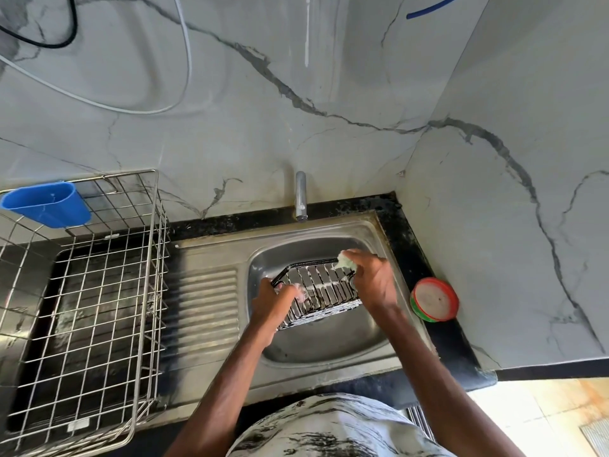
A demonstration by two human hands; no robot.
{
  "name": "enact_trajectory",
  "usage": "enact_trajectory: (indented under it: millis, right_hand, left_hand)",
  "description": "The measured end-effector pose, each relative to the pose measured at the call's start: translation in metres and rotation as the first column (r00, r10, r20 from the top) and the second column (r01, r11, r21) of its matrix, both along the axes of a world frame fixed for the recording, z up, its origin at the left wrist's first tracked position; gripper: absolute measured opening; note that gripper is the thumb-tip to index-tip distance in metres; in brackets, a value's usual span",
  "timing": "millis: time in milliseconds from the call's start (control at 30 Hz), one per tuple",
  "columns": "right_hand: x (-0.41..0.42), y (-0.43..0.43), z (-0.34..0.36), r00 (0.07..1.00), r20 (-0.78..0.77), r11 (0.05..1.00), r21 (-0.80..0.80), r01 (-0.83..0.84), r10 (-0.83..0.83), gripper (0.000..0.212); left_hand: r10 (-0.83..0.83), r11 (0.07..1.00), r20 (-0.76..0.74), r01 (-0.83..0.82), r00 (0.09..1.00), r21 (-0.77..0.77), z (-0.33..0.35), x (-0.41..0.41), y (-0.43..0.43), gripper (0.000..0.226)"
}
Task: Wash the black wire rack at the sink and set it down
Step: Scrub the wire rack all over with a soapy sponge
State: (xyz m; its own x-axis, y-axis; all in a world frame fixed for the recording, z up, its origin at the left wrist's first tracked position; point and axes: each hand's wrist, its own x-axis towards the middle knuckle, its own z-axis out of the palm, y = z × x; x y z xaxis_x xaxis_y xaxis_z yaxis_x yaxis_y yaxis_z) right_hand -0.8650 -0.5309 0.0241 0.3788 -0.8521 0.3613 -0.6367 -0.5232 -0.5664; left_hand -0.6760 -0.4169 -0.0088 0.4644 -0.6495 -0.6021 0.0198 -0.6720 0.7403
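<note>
The black wire rack [321, 288] is held tilted over the steel sink basin [329, 344], with white suds on its wires. My left hand [275, 306] grips the rack's left end, fingers curled round the frame. My right hand [369, 280] holds a pale green sponge [346, 261] against the rack's far right corner. The tap [300, 196] stands behind the basin; no water stream is visible.
A large steel wire dish basket [82, 291] with a blue plastic cup holder [46, 204] fills the counter to the left. The ribbed drainboard [207, 311] lies between it and the basin. A round red-and-green soap tub [434, 300] sits on the black counter at right.
</note>
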Motion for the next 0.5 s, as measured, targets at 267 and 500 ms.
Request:
enact_trajectory:
  millis: [267, 500]
  right_hand:
    - [0.043, 0.036, 0.018, 0.959, 0.057, 0.961, -0.032, -0.276, 0.277, 0.045]
    - [-0.012, -0.023, -0.024, 0.99, -0.095, 0.989, 0.096, 0.11, -0.101, 0.036]
  left_hand:
    - [0.002, 1.0, -0.063, -0.003, 0.998, -0.018, 0.007, 0.004, 0.002, 0.079]
    - [0.008, 1.0, -0.049, -0.009, 0.999, -0.018, 0.004, 0.02, 0.003, 0.069]
